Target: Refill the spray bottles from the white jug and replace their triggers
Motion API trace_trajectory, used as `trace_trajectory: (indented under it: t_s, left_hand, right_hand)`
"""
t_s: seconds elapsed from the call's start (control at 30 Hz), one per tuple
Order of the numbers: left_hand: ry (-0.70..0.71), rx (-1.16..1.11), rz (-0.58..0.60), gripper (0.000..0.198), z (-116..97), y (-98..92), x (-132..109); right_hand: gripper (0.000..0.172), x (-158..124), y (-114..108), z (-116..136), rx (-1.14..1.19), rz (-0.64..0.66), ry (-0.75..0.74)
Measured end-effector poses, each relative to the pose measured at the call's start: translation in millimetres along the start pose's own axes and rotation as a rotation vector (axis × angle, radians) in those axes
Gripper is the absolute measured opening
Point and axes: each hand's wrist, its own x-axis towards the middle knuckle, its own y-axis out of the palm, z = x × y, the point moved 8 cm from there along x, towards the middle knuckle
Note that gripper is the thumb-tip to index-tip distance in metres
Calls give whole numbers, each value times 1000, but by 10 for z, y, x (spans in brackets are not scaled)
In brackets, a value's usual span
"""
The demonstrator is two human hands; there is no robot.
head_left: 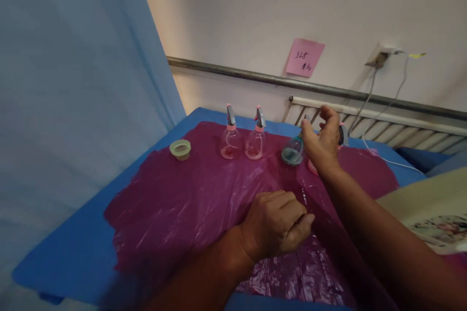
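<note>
The right hand (324, 142) obscures most of the rightmost spray bottle (343, 136). Palm of the left hand (279, 221) concealed. Blue curtain (73, 87) cut off at left edge.

Four spray bottles (230, 146): three pink-trimmed, one teal-trimmed (292, 154). Two hands: one left (276, 221), one right (324, 145). One green cup (180, 149). One purple sheet (175, 199). One pink note (305, 58). One metal rail (255, 76). One radiator (408, 123). One blue curtain (80, 68). One wall outlet (381, 54). Two cords (404, 75).

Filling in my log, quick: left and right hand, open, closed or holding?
Left hand: closed, nothing visible in it.
Right hand: open, by the teal bottle; whether it touches can't be told.
</note>
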Motion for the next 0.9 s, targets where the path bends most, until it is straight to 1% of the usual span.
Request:
trace_trajectory:
  t_s: [0.07,0.13,0.27,0.37,0.43,0.5,0.53,0.63,0.7,0.73,0.8,0.83,0.9]
  left_hand:
    - [-1,-17,-14,29,9,-11,4]
    - [-1,-29,-18,26,21,-20,6]
    - [-35,-27,-8,24,63,-49,13]
    - [-82,-33,-13,22,104,-85,30]
    - [-115,-44,-33,17,138,-110,39]
    - [-159,-53,-56,5,187,-127,38]
    - [-189,-52,-60,8,219,-126,31]
    - [-304,-32,-26,48,338,-76,-14]
    - [-404,-34,33,74,426,-9,-64]
    - [-458,-48,70,84,465,33,-91]
    - [-558,-95,154,97,519,122,-140]
    - [-597,-125,198,100,528,166,-157]
    - [-639,-192,276,96,511,243,-165]
  right_hand:
    - [75,-60,37,-284,29,39,148]
    - [72,-152,136,-464,73,98,229]
    - [55,-229,278,-582,155,163,268]
    - [55,-201,260,-570,201,172,278]
    - [57,-200,184,-502,230,179,278]
    - [59,-240,53,-365,256,194,266]
    - [58,-276,-33,-269,269,204,251]
    - [51,-434,-340,86,302,229,179]
    - [50,-585,-516,285,331,264,169]
    - [50,-674,-583,361,347,290,173]
    - [50,-863,-684,467,373,344,184]
    - [51,-956,-723,500,379,367,185]
    - [53,-1118,-785,541,366,407,172]
